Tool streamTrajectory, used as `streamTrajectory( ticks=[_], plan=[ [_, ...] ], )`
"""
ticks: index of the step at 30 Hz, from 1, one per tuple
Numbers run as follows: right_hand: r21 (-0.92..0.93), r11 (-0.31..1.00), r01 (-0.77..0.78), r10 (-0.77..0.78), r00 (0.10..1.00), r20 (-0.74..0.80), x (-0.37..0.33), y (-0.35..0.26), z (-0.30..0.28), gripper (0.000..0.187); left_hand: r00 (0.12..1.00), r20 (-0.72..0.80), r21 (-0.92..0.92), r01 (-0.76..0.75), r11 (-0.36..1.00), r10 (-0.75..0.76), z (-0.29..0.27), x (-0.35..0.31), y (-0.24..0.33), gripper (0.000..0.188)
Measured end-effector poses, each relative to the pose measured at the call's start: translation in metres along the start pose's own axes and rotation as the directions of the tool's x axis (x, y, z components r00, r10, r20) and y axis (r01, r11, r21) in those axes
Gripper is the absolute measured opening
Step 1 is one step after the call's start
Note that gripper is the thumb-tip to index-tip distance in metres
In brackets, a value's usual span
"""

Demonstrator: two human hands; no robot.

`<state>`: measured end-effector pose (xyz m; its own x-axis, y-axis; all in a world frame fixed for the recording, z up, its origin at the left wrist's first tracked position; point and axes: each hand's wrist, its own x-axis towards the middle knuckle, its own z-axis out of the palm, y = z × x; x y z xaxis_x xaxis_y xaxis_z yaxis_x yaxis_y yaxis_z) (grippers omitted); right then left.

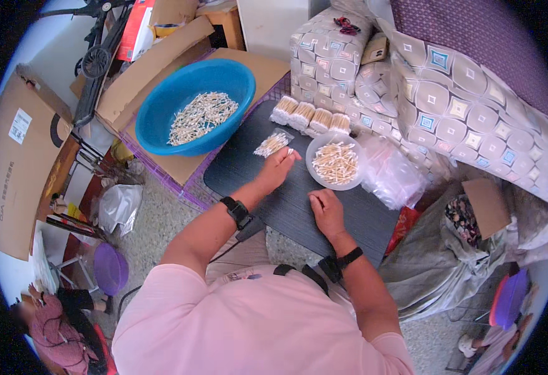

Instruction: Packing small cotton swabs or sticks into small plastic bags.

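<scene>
My left hand (276, 170) is closed in a pinch above the dark tabletop (249, 182), with the white tips of cotton swabs (290, 151) just showing at its fingertips. Beside it lies a small clear bag of cotton swabs (272, 144). My right hand (327, 212) rests on the tabletop with its fingers curled in; whether anything is inside them is hidden. Just beyond that hand stands a translucent round bowl (312, 169) heaped with loose cotton swabs (336, 161). Several packed bundles of cotton swabs (302, 115) stand in a row at the table's far edge.
A large blue basin (152, 112) with many loose cotton swabs sits on cardboard at the far left. Clear plastic bags (394, 174) lie right of the bowl. A patterned sofa (430, 94) borders the far right. Another person (58, 331) is at the lower left.
</scene>
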<state>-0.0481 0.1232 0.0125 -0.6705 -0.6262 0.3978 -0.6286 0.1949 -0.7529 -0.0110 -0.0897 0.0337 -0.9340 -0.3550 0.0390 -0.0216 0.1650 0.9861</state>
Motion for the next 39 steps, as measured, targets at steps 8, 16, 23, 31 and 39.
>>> streamTrajectory(
  ticks=[8, 16, 23, 31, 39],
  plan=[
    [0.134, 0.984, -0.117, 0.094, 0.981, 0.171, 0.003, -0.020, -0.030, 0.011, 0.944, 0.145, 0.654, -0.315, 0.688, 0.295, 0.004, 0.001, -0.031, 0.023],
    [-0.002, 0.999, -0.044, 0.044, 0.998, 0.035, 0.080, -0.022, -0.097, 0.015, 0.946, 0.213, 0.704, -0.322, 0.633, 0.244, 0.004, 0.002, -0.034, 0.022],
    [-0.378, 0.897, 0.230, -0.207, 0.973, 0.101, 0.150, 0.033, -0.090, 0.027, 0.943, 0.219, 0.695, -0.332, 0.638, 0.252, 0.005, 0.002, -0.030, 0.020],
    [-0.459, 0.816, 0.352, -0.180, 0.908, 0.377, 0.186, 0.052, -0.069, 0.025, 0.961, 0.196, 0.678, -0.276, 0.682, 0.194, 0.003, 0.001, -0.023, 0.018],
    [-0.476, 0.784, 0.398, -0.209, 0.892, 0.402, 0.199, 0.057, -0.064, 0.015, 0.965, 0.187, 0.676, -0.263, 0.689, 0.185, 0.000, 0.003, -0.022, 0.021]
  ],
)
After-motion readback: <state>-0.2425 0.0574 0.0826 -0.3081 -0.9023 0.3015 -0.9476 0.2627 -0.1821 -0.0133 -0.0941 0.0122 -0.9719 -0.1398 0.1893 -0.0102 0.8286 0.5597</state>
